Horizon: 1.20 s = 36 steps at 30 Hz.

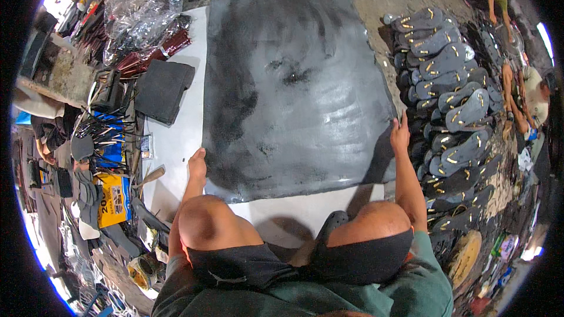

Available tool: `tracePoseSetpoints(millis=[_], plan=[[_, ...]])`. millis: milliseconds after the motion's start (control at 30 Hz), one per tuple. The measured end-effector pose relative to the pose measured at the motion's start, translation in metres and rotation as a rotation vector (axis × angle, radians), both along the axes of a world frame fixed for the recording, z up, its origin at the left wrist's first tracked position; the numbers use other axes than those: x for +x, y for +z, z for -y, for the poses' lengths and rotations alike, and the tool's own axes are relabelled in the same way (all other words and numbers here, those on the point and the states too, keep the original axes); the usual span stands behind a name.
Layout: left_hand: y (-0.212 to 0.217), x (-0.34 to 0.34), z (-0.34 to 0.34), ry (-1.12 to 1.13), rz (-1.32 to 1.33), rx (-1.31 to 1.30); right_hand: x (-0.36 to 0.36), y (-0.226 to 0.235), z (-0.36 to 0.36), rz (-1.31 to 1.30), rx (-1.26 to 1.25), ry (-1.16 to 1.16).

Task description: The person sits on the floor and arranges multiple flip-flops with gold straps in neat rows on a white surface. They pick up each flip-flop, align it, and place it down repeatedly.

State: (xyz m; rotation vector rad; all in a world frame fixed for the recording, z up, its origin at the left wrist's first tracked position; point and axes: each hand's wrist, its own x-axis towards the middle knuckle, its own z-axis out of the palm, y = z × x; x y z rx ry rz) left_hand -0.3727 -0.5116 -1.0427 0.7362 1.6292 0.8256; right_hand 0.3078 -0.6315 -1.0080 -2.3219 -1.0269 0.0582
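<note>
Black rubber sheet (on white sheet): left hand, right hand touching edges.

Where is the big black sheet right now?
In the head view, the big black sheet lies flat mid-picture on a white board, with the left hand and right hand on its near corners.

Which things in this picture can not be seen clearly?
Head view:
- Left hand fingertips: too small to tell whether they grip the black sheet.
- White board: mostly covered by the sheet.
- Sandal pile: lower pairs buried.
- Tools: small, tangled.
</note>
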Motion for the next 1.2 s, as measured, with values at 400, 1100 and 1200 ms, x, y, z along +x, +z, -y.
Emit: tracePoseSetpoints(millis=[400,1100,1200], plan=[[0.029,0.052,-0.006,-0.083,-0.171,0.113,-0.025,0.021,0.082,-0.008,0.027,-0.051],[0.048,0.073,-0.007,-0.244,-0.288,0.079,-0.111,-0.059,0.081,0.235,-0.473,-0.015],[0.039,0.078,0.005,-0.185,-0.137,0.047,-0.119,-0.028,0.079,0.315,-0.441,0.084]])
